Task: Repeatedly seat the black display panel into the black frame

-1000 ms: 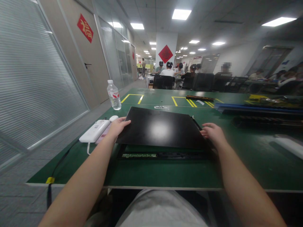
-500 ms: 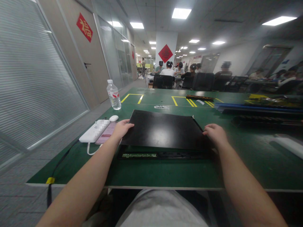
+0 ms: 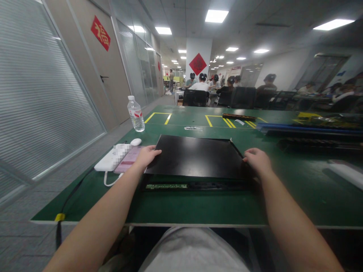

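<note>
A black LCD panel (image 3: 195,156) lies over a dark frame in front of me on the green table (image 3: 198,211). My left hand (image 3: 148,155) is closed on the panel's left edge, thumb on top. My right hand (image 3: 257,158) pinches at the right side, at the panel's edge beside the frame's rim (image 3: 237,148); its fingertips are partly hidden. Along the near side, below the panel, runs a strip with a green circuit board (image 3: 166,186). The panel sits slightly askew, and the frame's far rim shows behind its right part.
Left of the panel are a phone (image 3: 127,160), a white power strip (image 3: 109,160), a white mouse-shaped item (image 3: 136,142) and a water bottle (image 3: 136,115). Dark and blue long parts (image 3: 306,130) lie at right. A white bar (image 3: 347,173) is nearer. People sit at tables beyond.
The panel's far edge has sunk a little toward the frame, and more of the frame's far rim shows. The glare on the panel has shifted nearer. Both hands stay almost in place.
</note>
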A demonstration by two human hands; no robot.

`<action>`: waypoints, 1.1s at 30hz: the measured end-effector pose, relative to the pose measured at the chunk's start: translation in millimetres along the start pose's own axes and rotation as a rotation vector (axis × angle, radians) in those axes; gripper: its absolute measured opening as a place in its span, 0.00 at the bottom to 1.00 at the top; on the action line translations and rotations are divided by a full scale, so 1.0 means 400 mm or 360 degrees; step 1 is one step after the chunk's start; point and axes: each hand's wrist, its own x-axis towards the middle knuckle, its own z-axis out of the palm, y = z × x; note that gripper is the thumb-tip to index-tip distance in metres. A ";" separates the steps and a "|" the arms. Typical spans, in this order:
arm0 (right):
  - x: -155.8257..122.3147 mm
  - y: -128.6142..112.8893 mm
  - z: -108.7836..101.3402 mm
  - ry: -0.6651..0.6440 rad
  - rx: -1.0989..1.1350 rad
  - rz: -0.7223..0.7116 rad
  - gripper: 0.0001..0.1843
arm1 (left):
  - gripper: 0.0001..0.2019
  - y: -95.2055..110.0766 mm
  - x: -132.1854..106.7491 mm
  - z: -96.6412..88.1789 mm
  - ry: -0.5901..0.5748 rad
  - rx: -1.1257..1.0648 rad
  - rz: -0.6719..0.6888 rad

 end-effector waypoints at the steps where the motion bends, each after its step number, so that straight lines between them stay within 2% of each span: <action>1: -0.001 -0.001 0.000 -0.0010 -0.0001 0.0005 0.15 | 0.17 -0.002 0.001 -0.001 -0.0008 -0.0007 -0.0007; 8: -0.009 -0.013 -0.009 -0.0009 -0.0066 -0.0019 0.14 | 0.14 0.009 -0.005 0.002 -0.0060 -0.0051 -0.0053; 13: -0.013 -0.017 -0.010 0.0028 -0.0082 -0.0075 0.13 | 0.11 0.030 -0.019 0.006 0.0080 -0.0004 -0.0085; 15: -0.012 -0.017 -0.009 0.0024 -0.0077 -0.0086 0.13 | 0.12 0.032 -0.020 0.006 0.0087 -0.0022 -0.0104; 21: -0.008 -0.013 -0.005 0.0064 -0.0149 -0.0122 0.13 | 0.18 0.016 -0.009 0.004 -0.0094 -0.0133 -0.0122; 25: -0.009 -0.010 -0.004 0.0065 -0.0184 -0.0138 0.14 | 0.22 0.008 -0.005 0.002 -0.0141 -0.0164 -0.0124; 33: -0.010 -0.015 -0.002 0.0052 -0.0274 -0.0151 0.14 | 0.19 0.011 -0.013 0.007 -0.0062 -0.0067 -0.0101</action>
